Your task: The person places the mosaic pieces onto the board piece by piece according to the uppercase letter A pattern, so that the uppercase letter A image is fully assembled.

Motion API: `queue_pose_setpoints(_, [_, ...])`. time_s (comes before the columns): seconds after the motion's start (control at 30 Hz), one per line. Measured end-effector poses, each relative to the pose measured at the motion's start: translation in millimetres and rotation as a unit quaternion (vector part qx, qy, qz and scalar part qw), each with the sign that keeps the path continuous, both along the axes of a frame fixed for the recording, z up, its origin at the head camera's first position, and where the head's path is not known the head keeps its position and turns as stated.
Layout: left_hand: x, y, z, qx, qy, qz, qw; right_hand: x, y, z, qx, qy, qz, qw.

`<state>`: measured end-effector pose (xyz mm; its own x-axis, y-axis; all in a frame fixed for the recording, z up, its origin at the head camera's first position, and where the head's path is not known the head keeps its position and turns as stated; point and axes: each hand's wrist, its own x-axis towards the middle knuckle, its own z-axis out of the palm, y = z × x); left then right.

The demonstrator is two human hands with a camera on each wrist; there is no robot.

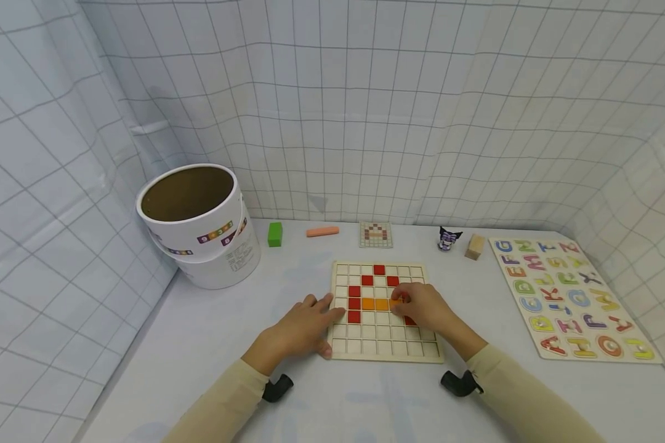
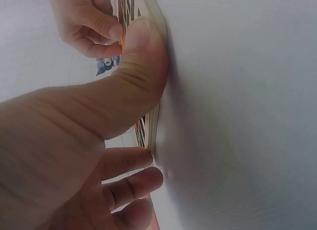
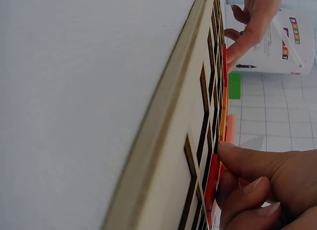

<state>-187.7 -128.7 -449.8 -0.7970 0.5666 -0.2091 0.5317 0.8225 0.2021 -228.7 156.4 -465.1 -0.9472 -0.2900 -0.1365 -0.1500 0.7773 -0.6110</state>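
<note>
A pale wooden grid board (image 1: 369, 349) lies flat on the table in the head view. Red tiles (image 1: 354, 304) form a peaked outline on it, with a row of orange tiles (image 1: 375, 304) across the middle. My right hand (image 1: 423, 304) is over the board's right half, thumb and fingertips pinching an orange tile (image 1: 397, 303) at the right end of that row. The right wrist view has the thumb (image 3: 247, 160) right against the tiles. At the board's left edge rests my left hand (image 1: 305, 326), fingers spread, with its thumb (image 2: 141, 56) against the rim.
Behind the board lie a green block (image 1: 275, 235), a salmon-coloured stick (image 1: 322, 232), a small pattern card (image 1: 375, 235), a figurine (image 1: 447, 240) and a wooden block (image 1: 475, 247). A white bucket (image 1: 221, 261) stands back left. To the right lies an alphabet board (image 1: 539, 320).
</note>
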Motion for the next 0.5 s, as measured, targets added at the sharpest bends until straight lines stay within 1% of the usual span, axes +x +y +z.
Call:
queue_pose_setpoints(0.2, [1.9, -0.3, 0.2, 0.006, -0.003, 0.0, 1.0, 1.1, -1.0, -0.1, 0.015, 0.012, 0.004, 0.9998])
queue_pose_setpoints(0.43, [1.3, -1.2, 0.3, 0.0, 0.005, -0.007, 1.0, 3.0, -2.9, 0.9, 0.035, 0.036, 0.009, 0.9987])
queue_pose_setpoints(0.5, [1.0, -1.9, -0.6, -0.002, 0.004, -0.007, 1.0, 3.1, -3.5, 1.4, 0.034, 0.04, 0.009, 0.9986])
